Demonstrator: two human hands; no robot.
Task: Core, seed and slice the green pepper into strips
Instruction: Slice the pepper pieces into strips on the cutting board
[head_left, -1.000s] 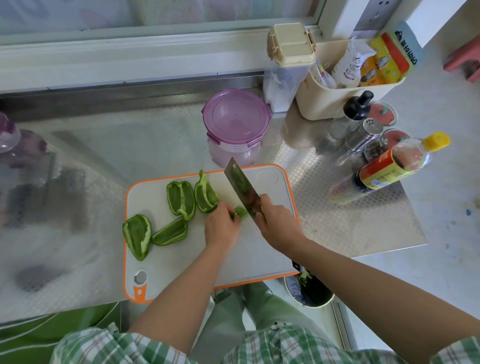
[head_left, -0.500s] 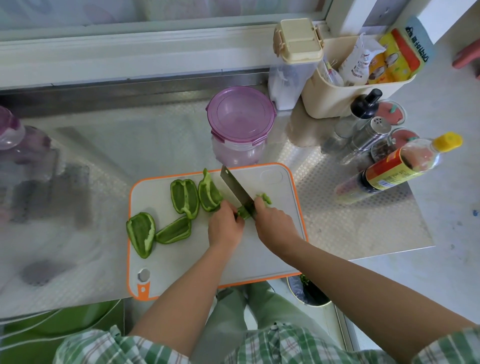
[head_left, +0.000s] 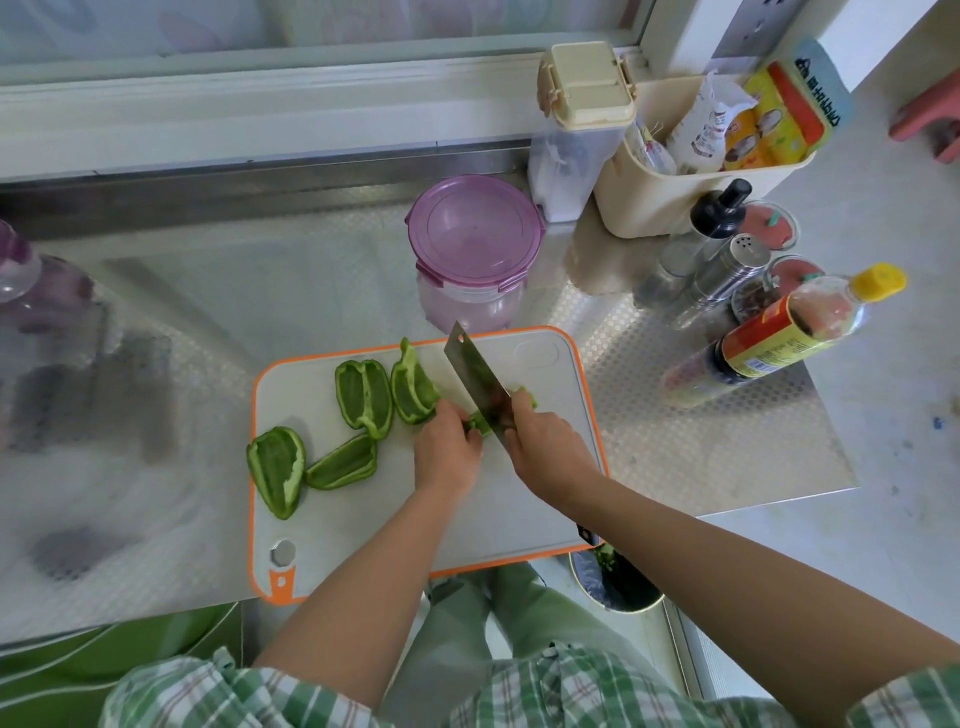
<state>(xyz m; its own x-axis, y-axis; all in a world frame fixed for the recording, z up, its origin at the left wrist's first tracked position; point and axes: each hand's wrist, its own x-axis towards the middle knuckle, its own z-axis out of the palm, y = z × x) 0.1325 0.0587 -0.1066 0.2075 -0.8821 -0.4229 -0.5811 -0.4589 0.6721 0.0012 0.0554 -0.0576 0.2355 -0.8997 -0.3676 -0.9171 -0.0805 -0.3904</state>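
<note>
Left hand (head_left: 448, 451) pinches a pepper piece (head_left: 479, 423) beside the cleaver (head_left: 475, 374) the right hand (head_left: 551, 449) grips; cutting board (head_left: 493, 519) bare toward near edge

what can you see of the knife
The knife is a cleaver: a broad, rectangular, steel-looking blade with a small hole near its far corner. Its handle is hidden in the right hand, which grips it. The blade points away and leftward over the board, edge down on the pepper piece that the left hand holds.
</note>
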